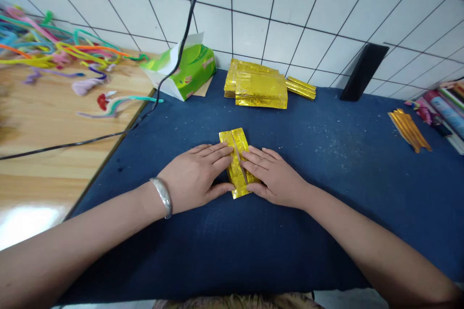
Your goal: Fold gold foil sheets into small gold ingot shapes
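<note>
A sheet of shiny gold paper [237, 181] lies on the dark blue cloth with both its side edges folded in towards the middle. A narrow brownish strip of its inner face shows between the two flaps. My left hand [197, 171], with a silver bangle at the wrist, rests flat on the left flap, fingers stretched out. On the right flap lies my right hand [275, 176], also flat, its fingertips close to the gap. Beyond them sits a stack of gold paper sheets [259, 87], with folded gold strips [300, 88] beside it.
A green tissue pack [192, 70] stands back left, near a black cable [183, 41] crossing the view. Colourful fuzzy stems [72, 53] cover the wooden table at left. A black upright object [364, 72] leans against the tiled wall. More gold strips [409, 129] lie at right.
</note>
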Motion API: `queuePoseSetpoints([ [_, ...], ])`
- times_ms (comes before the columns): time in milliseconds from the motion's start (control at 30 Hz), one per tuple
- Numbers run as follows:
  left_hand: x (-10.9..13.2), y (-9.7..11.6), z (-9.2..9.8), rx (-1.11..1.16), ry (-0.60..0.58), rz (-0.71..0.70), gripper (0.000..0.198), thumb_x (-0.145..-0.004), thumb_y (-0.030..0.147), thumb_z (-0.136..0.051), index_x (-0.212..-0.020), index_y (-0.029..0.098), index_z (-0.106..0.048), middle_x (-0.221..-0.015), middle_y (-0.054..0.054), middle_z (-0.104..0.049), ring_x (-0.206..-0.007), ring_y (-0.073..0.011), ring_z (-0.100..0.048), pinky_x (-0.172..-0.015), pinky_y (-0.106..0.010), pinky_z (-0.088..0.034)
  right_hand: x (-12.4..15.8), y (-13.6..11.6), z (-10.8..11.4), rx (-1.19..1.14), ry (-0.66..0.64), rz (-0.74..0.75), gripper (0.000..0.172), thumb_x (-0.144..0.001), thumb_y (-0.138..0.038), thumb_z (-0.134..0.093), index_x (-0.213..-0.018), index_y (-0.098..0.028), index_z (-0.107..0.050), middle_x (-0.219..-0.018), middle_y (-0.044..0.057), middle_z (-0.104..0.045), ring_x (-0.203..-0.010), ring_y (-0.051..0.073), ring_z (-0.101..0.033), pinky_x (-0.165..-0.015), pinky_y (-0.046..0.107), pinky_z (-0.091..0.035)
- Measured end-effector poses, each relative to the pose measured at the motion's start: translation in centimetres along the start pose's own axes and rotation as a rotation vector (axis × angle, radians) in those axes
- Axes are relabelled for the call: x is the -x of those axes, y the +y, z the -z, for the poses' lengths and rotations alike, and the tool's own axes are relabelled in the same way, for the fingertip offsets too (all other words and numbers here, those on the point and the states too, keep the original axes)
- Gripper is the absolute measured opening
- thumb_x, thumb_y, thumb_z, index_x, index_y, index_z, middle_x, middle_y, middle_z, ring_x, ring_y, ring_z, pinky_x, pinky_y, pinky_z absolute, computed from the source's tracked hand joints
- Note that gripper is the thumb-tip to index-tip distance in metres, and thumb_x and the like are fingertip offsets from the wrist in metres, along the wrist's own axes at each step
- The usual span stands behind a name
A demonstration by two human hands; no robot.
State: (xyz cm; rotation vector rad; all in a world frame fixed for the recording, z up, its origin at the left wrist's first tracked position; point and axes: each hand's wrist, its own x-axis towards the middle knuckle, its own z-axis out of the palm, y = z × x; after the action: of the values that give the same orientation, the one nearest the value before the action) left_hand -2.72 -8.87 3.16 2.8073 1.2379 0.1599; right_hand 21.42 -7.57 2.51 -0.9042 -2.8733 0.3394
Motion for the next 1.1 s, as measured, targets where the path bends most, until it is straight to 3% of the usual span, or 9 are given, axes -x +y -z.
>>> queuePoseSetpoints([
  [467,-0.2,0.9,0.3,-0.040,0.084,0.034,0.044,-0.088,0.050,-0.039,-0.107,0.016,-0.060,-0.126,-0.012,-0.056,-0.117,-0.0283,-0.052,-0.100,-0.048,-0.037,0.0,-0.2,0.3,0.007,-0.004,0.003,0.053,-0.091,-0.044,-0.039,-0.137,-0.018,-0.037,-0.146,0.008,-0.034,-0.138,0.020,-0.020,-0.112,0.044,-0.019],
  [1100,-0.3,1.3,0.2,-0.094,0.098,0.032,0.054,-0.086,0.056,-0.039,-0.111,0.012,-0.058,-0.123,-0.015,-0.056,-0.115,-0.0294,-0.052,-0.098,-0.046,-0.039,0.1,0.0,0.2,-0.029,0.055,0.066,0.051,-0.090,-0.042,-0.042,-0.134,-0.016,-0.041,-0.143,0.011,-0.037,-0.137,0.020,-0.024,-0.110,0.043,-0.025],
])
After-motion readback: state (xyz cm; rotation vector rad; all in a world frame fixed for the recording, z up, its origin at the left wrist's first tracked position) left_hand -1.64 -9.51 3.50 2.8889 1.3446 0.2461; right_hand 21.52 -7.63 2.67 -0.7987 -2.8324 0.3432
